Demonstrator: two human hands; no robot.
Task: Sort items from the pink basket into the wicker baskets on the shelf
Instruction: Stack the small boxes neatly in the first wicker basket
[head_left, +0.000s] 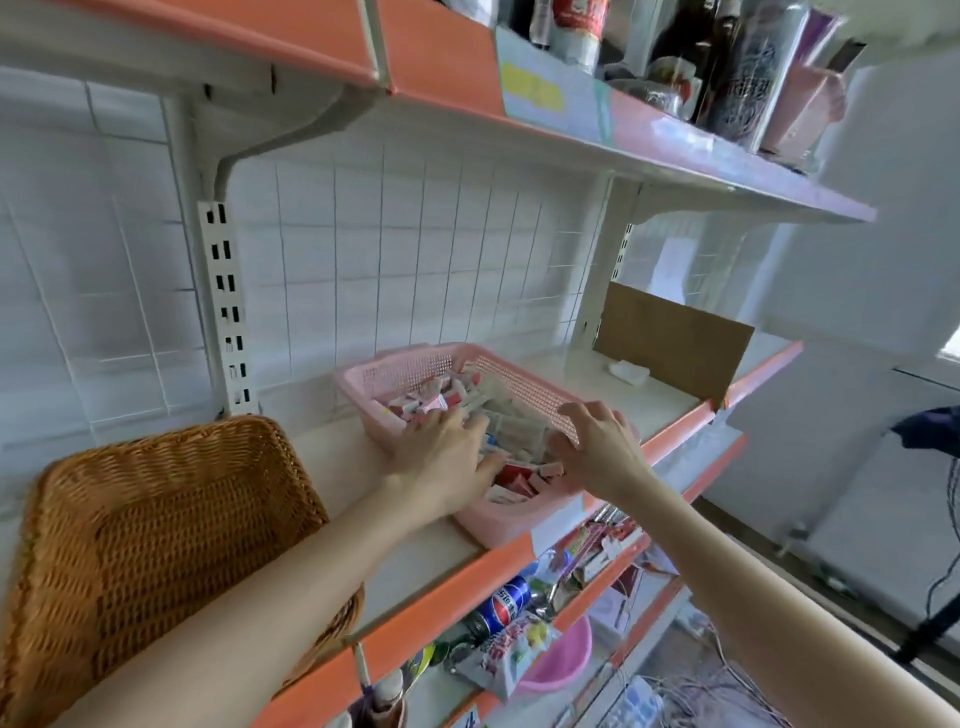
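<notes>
On the middle shelf (415, 561) of a white and orange store rack, at about chest height in front of you, sits the pink basket (511, 519). It is a plastic basket with mesh sides, set at an angle near the front edge and filled with small red, white and tan packets (431, 400).

Your left hand (447, 452) reaches into the basket from the left, palm down, with its fingers spread and lying flat across the packets. The fingertips are blurred, so it appears to press on the pile rather than pinch any one packet.

Your right hand (602, 447) rests on the basket's right rim. Its fingers lie close together and nearly straight over the mesh edge, and the thumb points down inside the basket.

Just left of your left forearm, a brown wicker basket (156, 519) stands on the same shelf, apart from the pink one. Your arm crosses over its front corner.

Farther right on this shelf, a flat piece of cardboard (670, 343) leans upright, with a small white object (628, 371) lying beside it.

On the shelf above, at upper right, stand dark bottles (727, 67). On the shelf below you can see a Pepsi can (504, 605), snack packs and a pink bowl (561, 660).
</notes>
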